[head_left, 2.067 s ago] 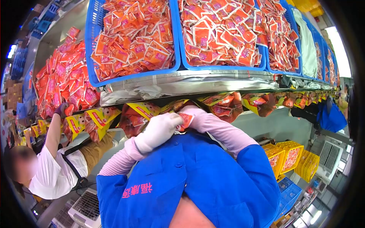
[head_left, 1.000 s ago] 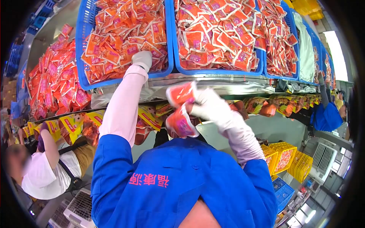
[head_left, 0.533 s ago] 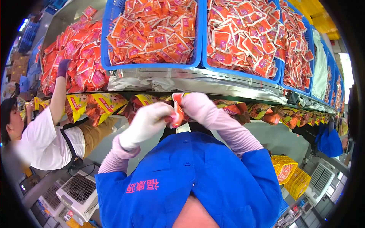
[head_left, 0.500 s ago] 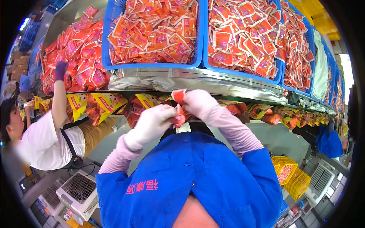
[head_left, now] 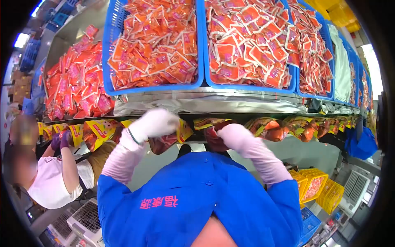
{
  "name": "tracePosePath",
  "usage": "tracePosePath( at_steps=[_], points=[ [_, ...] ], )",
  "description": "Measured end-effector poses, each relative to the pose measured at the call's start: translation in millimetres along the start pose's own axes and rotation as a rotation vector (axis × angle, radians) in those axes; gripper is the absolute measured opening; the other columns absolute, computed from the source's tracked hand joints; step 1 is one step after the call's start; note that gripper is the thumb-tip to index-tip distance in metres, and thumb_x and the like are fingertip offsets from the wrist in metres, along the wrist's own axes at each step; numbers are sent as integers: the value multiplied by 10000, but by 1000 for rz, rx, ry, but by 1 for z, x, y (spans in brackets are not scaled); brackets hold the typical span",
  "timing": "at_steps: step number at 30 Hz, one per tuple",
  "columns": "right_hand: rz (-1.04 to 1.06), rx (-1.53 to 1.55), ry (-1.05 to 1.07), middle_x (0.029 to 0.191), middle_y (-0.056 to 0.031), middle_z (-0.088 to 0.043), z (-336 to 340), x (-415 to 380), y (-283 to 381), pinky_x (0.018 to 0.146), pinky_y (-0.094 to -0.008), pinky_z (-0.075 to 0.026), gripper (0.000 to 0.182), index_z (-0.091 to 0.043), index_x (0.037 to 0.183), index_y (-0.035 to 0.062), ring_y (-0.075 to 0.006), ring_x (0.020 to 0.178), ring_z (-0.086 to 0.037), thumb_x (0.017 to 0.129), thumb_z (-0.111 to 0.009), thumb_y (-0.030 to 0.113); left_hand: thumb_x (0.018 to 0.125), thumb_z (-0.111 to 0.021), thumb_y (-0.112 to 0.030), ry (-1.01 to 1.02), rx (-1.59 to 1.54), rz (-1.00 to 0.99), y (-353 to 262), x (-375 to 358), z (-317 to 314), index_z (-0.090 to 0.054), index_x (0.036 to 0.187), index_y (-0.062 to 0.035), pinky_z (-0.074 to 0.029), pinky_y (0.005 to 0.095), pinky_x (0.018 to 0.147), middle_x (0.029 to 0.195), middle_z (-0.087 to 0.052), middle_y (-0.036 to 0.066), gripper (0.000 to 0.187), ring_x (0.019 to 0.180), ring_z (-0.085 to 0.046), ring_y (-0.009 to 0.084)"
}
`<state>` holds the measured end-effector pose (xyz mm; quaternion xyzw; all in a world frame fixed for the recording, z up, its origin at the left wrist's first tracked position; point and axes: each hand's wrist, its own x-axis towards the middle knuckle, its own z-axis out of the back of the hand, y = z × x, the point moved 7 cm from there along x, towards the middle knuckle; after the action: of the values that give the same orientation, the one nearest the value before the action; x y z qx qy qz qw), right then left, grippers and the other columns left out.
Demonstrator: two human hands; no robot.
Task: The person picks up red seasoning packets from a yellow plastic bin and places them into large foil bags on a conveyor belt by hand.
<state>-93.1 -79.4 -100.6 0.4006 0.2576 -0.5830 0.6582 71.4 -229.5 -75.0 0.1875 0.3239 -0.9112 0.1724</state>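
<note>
While both forearms rise from the blue jacket (head_left: 197,197) toward the steel shelf (head_left: 205,103), the left hand (head_left: 154,122) in its white glove curls over the top of a large snack bag (head_left: 166,140), fingers closed on its yellow edge just under the shelf's front lip. Beside it, the right hand (head_left: 234,135) bends at the wrist and cups a dark red pouch (head_left: 214,138), also just below the shelf; how tightly those fingers close cannot be told, since the back of the glove hides them. Each arm wears a pale pink sleeve.

Above the shelf stand three blue baskets in clear sight, the nearest (head_left: 156,45) heaped with small orange sachets bearing pink labels. Under the shelf hangs a row of bags, yellow-topped with reddish clear bodies full of sachets.

Left of the shelf, another person in a white shirt (head_left: 53,185) holds purple-gloved hands (head_left: 59,140) at the hanging bags. Right of the shelf and lower down stand two yellow crates (head_left: 314,183).
</note>
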Motion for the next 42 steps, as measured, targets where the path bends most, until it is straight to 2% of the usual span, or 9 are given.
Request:
tracePosePath(
  at_steps=[2,4,11,18,22,33,36,40,42],
  points=[
    [-129,127,-495,1125,-191,-709,-125,167,-58,860,-414,-564,349,-699,1216,117,-320,1010,-705,894,-566,140,854,-618,-267,-489,-3,167,29,21,68,-702,976,-136,-538,469,781,987,-709,133,198,944,-680,330],
    [-161,-28,-53,1106,-195,-717,-45,93,1,905,-428,-549,273,-748,1115,108,-298,1036,-706,917,-576,185,862,-621,-270,-696,173,290,65,69,99,-690,981,-125,-538,461,764,971,-706,131,200,942,-677,332],
    [221,236,-407,951,-168,-703,42,7,21,816,-469,-539,240,-698,1018,66,-377,907,-673,856,-642,234,923,-598,-234,-226,306,738,178,204,31,-741,1053,-100,-570,462,839,1058,-731,150,235,1018,-698,330],
    [26,137,-1205,1003,-199,-685,127,16,-113,819,-469,-533,288,-657,1096,59,-377,936,-669,815,-612,101,813,-629,-102,-865,-102,77,57,48,94,-647,944,-23,-514,414,902,1086,-660,169,154,1035,-640,355],
    [-452,122,-696,1081,-209,-693,137,116,-165,930,-451,-524,276,-705,1105,56,-360,1079,-657,859,-608,136,742,-644,-52,-655,-162,-119,-52,-35,67,-651,959,-44,-516,418,888,1087,-670,149,217,1041,-642,336],
    [-417,108,-684,1136,-185,-691,140,115,-153,953,-451,-517,362,-675,1152,65,-339,1103,-652,827,-658,223,933,-493,-231,17,978,57,-15,-4,-117,-728,1107,-121,-82,682,1160,1142,-685,100,312,1217,-546,331],
    [-326,319,-918,1090,-177,-709,154,60,-145,926,-418,-527,370,-703,1147,77,-317,1065,-677,823,-705,255,875,-575,-234,10,332,101,-36,-14,-16,-736,853,-100,-497,509,912,892,-700,135,211,894,-667,335],
    [210,928,-752,942,-177,-722,120,-76,-57,851,-344,-535,238,-724,1092,108,-241,929,-715,881,-662,198,826,-651,-190,-759,187,28,6,7,93,-689,854,-82,-528,469,749,852,-674,137,118,836,-661,349],
    [317,465,-685,919,-174,-727,84,-87,-17,825,-375,-547,226,-737,1074,106,-275,884,-718,893,-646,208,835,-657,-223,-813,355,41,53,61,100,-690,946,-92,-536,457,758,928,-679,133,175,877,-660,350]
  ],
)
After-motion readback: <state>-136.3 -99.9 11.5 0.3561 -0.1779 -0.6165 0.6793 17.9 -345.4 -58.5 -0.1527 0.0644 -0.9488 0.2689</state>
